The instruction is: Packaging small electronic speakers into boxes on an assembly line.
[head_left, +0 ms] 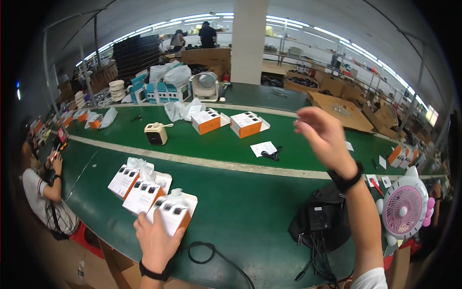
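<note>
My left hand [156,241] grips the near end of a white and orange box [171,212], thumb on one side and fingers on the other. This box has its flap up and white plastic wrapping [177,196] poking out. Two similar boxes stand beside it in a slanting row, a middle box [141,195] and a far box [122,180], both with wrapping at the top. My right hand [323,137] is raised over the belt at the right, fingers bent and apart from the thumb, with nothing visible in it.
Along the green belt lie two opened boxes [246,124], a small cream device [156,134], a paper sheet [263,149] and a black cable [272,155]. A black bag [308,216] with cords and a pink-and-grey fan [403,209] are at right. A co-worker [43,192] sits at left.
</note>
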A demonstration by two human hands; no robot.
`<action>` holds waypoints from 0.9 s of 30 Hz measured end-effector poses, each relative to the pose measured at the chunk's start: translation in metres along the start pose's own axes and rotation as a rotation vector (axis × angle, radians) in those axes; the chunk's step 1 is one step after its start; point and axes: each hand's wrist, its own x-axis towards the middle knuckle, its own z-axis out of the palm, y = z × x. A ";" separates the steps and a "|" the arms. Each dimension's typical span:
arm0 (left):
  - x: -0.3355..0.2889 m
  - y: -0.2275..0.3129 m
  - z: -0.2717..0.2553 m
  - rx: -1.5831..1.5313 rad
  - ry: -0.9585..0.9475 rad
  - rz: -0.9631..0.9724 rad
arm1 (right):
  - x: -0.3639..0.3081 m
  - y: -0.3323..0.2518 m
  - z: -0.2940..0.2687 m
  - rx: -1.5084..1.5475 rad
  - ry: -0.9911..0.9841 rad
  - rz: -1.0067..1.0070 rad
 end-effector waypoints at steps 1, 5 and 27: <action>-0.006 -0.002 0.006 0.034 0.021 0.039 | 0.014 0.019 0.008 0.001 -0.036 0.116; -0.012 -0.001 -0.013 0.095 -0.074 0.131 | 0.068 0.088 0.050 0.105 -0.138 0.570; 0.029 -0.019 0.022 0.254 -0.050 0.194 | 0.057 0.201 0.096 -0.306 -0.099 -0.072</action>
